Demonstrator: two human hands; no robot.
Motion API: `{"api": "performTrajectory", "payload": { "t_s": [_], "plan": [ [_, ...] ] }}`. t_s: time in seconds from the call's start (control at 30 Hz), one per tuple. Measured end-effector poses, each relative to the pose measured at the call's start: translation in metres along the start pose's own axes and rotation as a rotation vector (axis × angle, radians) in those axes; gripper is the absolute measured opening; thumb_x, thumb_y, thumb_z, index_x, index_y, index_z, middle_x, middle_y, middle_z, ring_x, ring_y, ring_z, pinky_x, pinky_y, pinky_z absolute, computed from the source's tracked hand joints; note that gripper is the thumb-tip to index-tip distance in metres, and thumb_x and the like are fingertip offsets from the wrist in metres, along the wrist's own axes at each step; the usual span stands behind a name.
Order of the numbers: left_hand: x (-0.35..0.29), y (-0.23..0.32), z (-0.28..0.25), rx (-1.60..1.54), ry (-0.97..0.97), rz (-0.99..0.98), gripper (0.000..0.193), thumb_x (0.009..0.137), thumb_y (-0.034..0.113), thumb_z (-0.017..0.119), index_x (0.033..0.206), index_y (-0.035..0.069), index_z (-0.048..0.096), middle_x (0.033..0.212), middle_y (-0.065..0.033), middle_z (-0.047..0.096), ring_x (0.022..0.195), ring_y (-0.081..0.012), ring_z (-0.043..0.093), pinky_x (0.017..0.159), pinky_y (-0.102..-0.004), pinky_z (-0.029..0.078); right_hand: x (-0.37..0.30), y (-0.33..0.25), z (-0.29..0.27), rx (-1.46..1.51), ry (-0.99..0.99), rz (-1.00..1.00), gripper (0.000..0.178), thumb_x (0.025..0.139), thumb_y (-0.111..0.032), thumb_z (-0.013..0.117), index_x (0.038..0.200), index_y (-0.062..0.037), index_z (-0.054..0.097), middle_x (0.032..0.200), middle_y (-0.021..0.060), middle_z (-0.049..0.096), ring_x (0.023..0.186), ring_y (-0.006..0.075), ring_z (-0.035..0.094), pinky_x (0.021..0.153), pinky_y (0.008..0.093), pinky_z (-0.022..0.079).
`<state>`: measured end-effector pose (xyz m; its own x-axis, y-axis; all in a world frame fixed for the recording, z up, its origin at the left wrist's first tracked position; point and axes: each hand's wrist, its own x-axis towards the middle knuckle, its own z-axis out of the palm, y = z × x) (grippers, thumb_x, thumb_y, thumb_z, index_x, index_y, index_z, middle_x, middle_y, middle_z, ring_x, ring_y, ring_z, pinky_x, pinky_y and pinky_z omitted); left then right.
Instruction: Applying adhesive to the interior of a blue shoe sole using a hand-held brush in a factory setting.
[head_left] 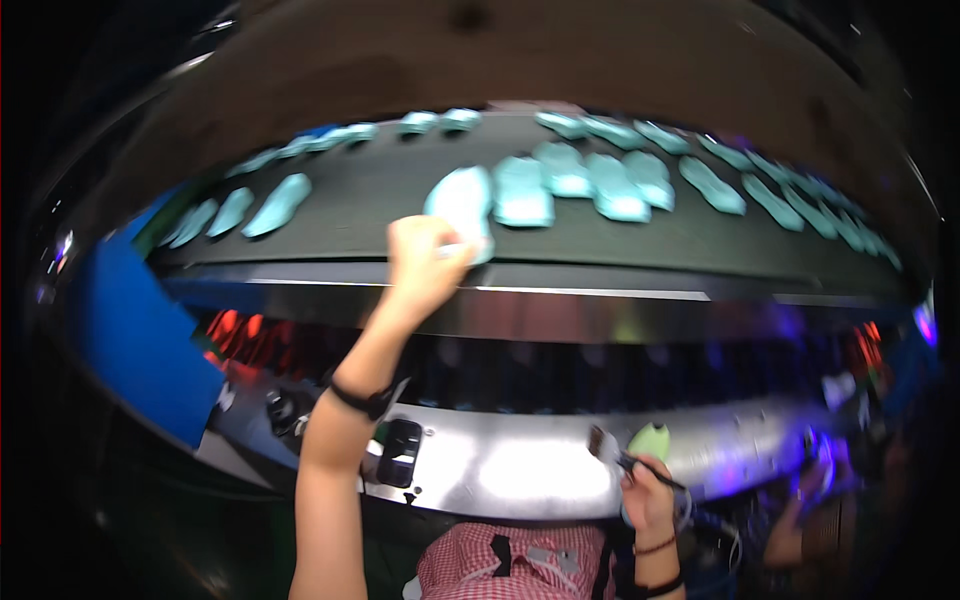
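Observation:
My left hand (428,262) reaches up to the dark conveyor belt, its fingers closed on the near end of a pale teal shoe sole (462,195). Motion blurs the fingertips a little. Directly right of that sole lie several more teal soles (523,192), some close together or overlapping. Low on the right, over the metal ledge, my right hand (650,495) grips a brush (604,445) by its thin dark handle, bristles pointing left. A yellow-green sole-shaped piece (652,440) shows just beyond these fingers; whether they touch it I cannot tell.
Rows of teal soles (278,205) run along the belt (350,215) beneath a dark overhanging hood (450,60). A metal ledge (500,465) carries a black tray-like object (400,452). A blue panel (130,330) stands left. Another person's arm (788,525) shows at lower right.

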<state>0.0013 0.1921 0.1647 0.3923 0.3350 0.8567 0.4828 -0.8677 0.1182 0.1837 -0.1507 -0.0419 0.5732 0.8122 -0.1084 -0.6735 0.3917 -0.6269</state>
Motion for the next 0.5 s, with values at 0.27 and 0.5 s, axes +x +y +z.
{"api": "performTrajectory", "payload": {
  "t_s": [0.27, 0.5],
  "plan": [
    [-0.139, 0.027, -0.047, -1.735, -0.08, -1.045, 0.048, 0.08, 0.005, 0.054, 0.125, -0.002, 0.039, 0.115, -0.0133, 0.055, 0.102, -0.0223, 0.058, 0.088, -0.036, 0.048, 0.0, -0.001, 0.007, -0.039, 0.068, -0.003, 0.02, 0.079, 0.003, 0.062, 0.099, 0.0026, 0.062, 0.094, 0.0098, 0.064, 0.083, 0.015, 0.059, 0.075, 0.0248, 0.046],
    [-0.28, 0.052, 0.001, -2.44, -0.507, -1.249, 0.086, 0.076, 0.059, 0.052, 0.133, -0.002, 0.034, 0.119, -0.0249, 0.05, 0.098, -0.0392, 0.058, 0.087, -0.0548, 0.047, 0.002, 0.009, 0.009, -0.158, 0.047, 0.085, 0.019, 0.077, 0.001, 0.066, 0.096, 0.0031, 0.064, 0.087, 0.0075, 0.064, 0.077, 0.0134, 0.058, 0.07, 0.0241, 0.046]
  ]
}}
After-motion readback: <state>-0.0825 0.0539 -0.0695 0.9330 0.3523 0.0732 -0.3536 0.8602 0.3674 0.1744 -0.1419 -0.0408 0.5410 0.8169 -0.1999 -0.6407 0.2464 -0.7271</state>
